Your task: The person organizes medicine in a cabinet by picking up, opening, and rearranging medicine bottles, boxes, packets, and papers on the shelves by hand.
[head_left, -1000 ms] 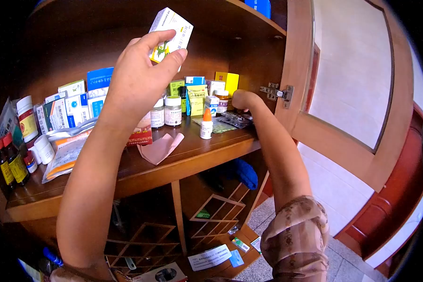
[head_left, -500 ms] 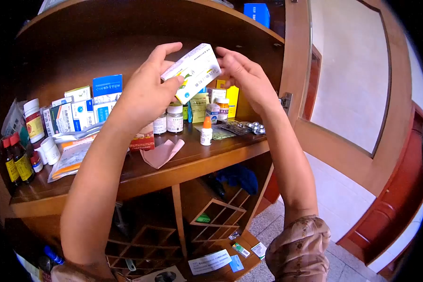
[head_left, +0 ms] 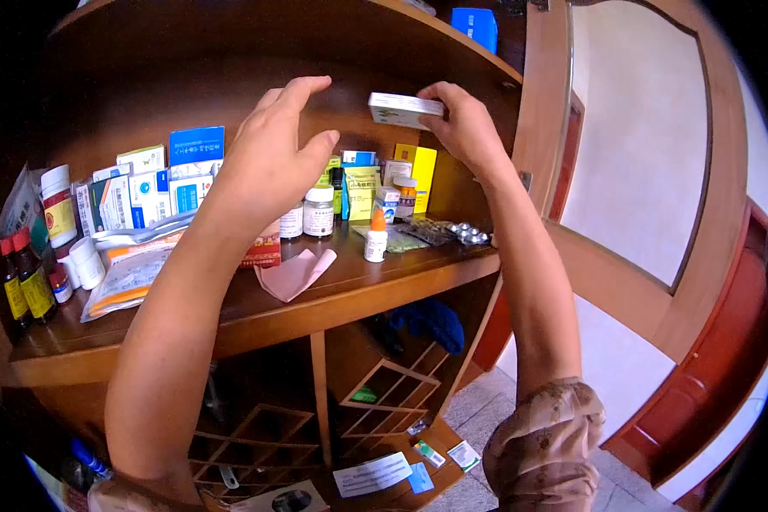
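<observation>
A white medicine box (head_left: 398,109) is held up in the air above the shelf, gripped at its right end by the thumb and fingers of my right hand (head_left: 462,128). My left hand (head_left: 283,158) is raised to the left of the box, fingers and thumb apart, with nothing in it. Below and between the hands stand white-capped jars (head_left: 318,212), a yellow-green packet (head_left: 363,192), a dropper bottle with an orange cap (head_left: 375,237) and a tall yellow box (head_left: 418,175).
On the shelf's left stand medicine boxes (head_left: 150,200), brown bottles with red caps (head_left: 34,282) and a flat plastic packet (head_left: 132,277). A pink paper (head_left: 296,273) lies near the shelf edge (head_left: 358,294). Blister packs (head_left: 469,235) lie right; an open door (head_left: 640,145) stands beside the cabinet.
My left hand has let go of the medicine box. My right hand now holds it alone, moved right and turned so that it lies nearly level.
</observation>
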Tool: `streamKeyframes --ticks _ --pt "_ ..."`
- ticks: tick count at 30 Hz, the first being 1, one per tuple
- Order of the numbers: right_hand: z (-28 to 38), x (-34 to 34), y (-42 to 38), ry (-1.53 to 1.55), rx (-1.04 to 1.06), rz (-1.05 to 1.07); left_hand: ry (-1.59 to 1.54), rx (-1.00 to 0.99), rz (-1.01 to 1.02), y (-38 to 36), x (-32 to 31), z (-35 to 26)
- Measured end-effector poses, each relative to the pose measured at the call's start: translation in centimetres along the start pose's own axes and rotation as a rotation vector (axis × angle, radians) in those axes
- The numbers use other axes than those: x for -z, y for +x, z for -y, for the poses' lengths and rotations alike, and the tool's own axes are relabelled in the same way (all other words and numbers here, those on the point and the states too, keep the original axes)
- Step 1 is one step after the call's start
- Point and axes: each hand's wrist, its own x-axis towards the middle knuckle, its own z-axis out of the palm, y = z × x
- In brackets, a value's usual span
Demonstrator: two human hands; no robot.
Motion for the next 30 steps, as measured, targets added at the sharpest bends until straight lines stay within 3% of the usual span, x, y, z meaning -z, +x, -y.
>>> streamKeyframes --ticks 9,12,13,15,16,20,23,26,27,30 --pt "-10.5 -8.5 -1.3 -0.095 -0.176 -0.073 -0.031 0.048 0.067 -0.1 0.1 -0.1" --pt "-11.0 -9.0 -2.0 -0.559 -0.052 -0.074 -0.037 0.009 0.063 0.0 0.1 0.0" --pt "-10.6 -8.8 -1.8 -0.557 -0.051 -0.068 -0.042 -0.025 0.061 0.0 0.0 0.1" --pt "-10.1 -8.2 -1.5 -0.938 -0.072 0.142 -0.019 -0.072 0.022 -0.2 -0.4 0.6" --pt "-9.5 -7.8 -1.5 -0.967 -0.099 0.23 0.007 -0.127 -0.023 -0.2 -0.7 0.7" --pt "-9.0 -8.4 -1.5 -0.94 -0.099 0.159 0.001 -0.107 -0.004 -0.2 -0.5 0.5" --pt "-7.9 -7.6 -1.2 -0.88 -0.27 0.257 0.043 -0.08 -0.023 0.0 -1.0 0.5" --pt "-5.7 -4.1 -0.6 -0.819 -0.241 0.327 0.007 -0.35 -0.233 1.2 -1.8 1.3" --pt "-4.3 -3.2 -1.1 -0.707 -0.194 0.231 -0.056 -0.451 -0.284 1.4 -1.4 0.6" --pt "4.2 0.0 -5.0 -0.117 0.025 -0.174 0.215 -0.783 -0.295 1.6 0.8 -1.2"
